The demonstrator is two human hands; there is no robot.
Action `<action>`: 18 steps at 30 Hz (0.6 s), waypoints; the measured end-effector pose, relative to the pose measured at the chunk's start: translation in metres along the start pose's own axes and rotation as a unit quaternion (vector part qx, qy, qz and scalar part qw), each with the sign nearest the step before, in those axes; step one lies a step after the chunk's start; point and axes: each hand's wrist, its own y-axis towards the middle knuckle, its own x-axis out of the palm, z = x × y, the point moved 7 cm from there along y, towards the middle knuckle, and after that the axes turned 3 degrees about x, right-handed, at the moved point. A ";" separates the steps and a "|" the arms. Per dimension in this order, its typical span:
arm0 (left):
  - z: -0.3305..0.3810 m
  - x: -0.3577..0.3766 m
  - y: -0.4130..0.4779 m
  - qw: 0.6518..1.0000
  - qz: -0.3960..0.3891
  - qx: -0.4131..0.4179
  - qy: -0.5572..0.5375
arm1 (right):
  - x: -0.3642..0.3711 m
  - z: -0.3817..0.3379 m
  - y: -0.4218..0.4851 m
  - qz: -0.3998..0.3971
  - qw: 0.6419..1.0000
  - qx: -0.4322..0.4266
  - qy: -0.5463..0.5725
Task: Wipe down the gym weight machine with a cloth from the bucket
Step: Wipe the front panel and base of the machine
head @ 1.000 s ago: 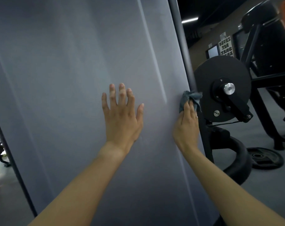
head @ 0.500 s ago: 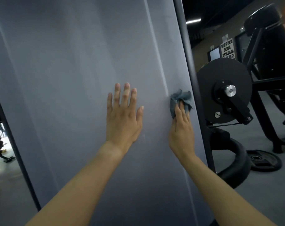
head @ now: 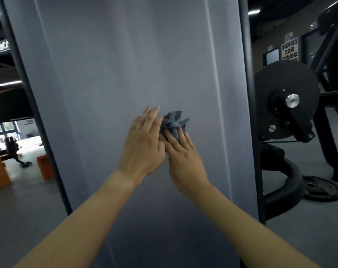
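The gym is dim. The grey panel (head: 125, 74) takes soft, even light, with pale vertical streaks of sheen. Daylight burns out the windows (head: 2, 127) at far left; a ceiling strip light (head: 253, 12) glows upper right, and the steel hub (head: 292, 100) glints. The left hand (head: 143, 146), right hand (head: 183, 154) and cloth (head: 173, 120) are slightly smeared. Straight edges bow toward the frame's sides.

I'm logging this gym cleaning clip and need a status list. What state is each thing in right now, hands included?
Left hand: flat against the panel.
Right hand: flat, pressing the cloth to the panel.
Cloth: bunched, pinned against the panel under the right hand.
Grey panel: upright.
Black disc: mounted upright on its axle.
Weight plate: lying flat on the floor.
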 end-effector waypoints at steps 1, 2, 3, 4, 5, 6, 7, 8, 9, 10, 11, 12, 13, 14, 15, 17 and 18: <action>-0.001 -0.001 -0.007 1.000 -0.003 0.001 -0.001 | 0.003 -0.001 -0.004 -0.013 0.999 -0.029 -0.031; -0.002 -0.001 -0.013 1.000 -0.005 0.002 0.000 | 0.003 0.002 -0.006 -0.016 0.997 -0.052 -0.063; -0.002 -0.001 -0.017 1.000 -0.008 0.001 0.002 | -0.001 0.008 -0.006 -0.010 0.994 -0.062 -0.089; -0.002 -0.001 -0.020 1.000 -0.009 0.000 0.005 | -0.006 0.016 -0.005 0.003 0.993 -0.055 -0.104; -0.002 -0.001 -0.022 1.000 -0.008 -0.002 0.007 | -0.012 0.025 -0.003 0.021 0.994 -0.030 -0.102; -0.002 -0.001 -0.023 1.000 -0.005 -0.004 0.008 | -0.019 0.036 -0.003 0.043 0.995 0.011 -0.088; -0.002 0.000 -0.024 1.000 -0.003 -0.006 0.010 | -0.025 0.048 -0.005 0.067 0.994 0.060 -0.069; -0.001 0.001 -0.025 1.000 -0.001 -0.006 0.011 | -0.028 0.060 -0.010 0.087 0.989 0.110 -0.052; -0.001 0.002 -0.026 1.000 0.000 -0.005 0.010 | -0.030 0.071 -0.016 0.103 0.982 0.155 -0.038; 0.001 0.004 -0.028 1.000 0.001 -0.003 0.009 | -0.030 0.081 -0.023 0.116 0.974 0.194 -0.025; 0.002 0.007 -0.030 1.000 0.000 0.000 0.009 | -0.028 0.090 -0.031 0.128 0.965 0.228 -0.009; 0.003 0.010 -0.032 1.000 -0.002 0.004 0.009 | -0.027 0.096 -0.037 0.138 0.957 0.256 0.010; 0.005 0.013 -0.035 1.000 -0.005 0.007 0.011 | -0.026 0.100 -0.042 0.146 0.948 0.280 0.031; 0.006 0.015 -0.036 1.000 -0.006 0.009 0.013 | -0.025 0.102 -0.044 0.154 0.940 0.300 0.053; 0.007 0.017 -0.036 1.000 -0.003 0.008 0.013 | -0.026 0.101 -0.041 0.161 0.933 0.314 0.069; 0.011 0.019 -0.033 1.000 0.007 0.004 0.009 | -0.031 0.090 -0.025 0.167 0.937 0.297 0.080; 0.014 0.019 -0.031 1.000 0.013 0.003 0.005 | -0.033 0.078 -0.014 0.160 0.953 0.245 0.075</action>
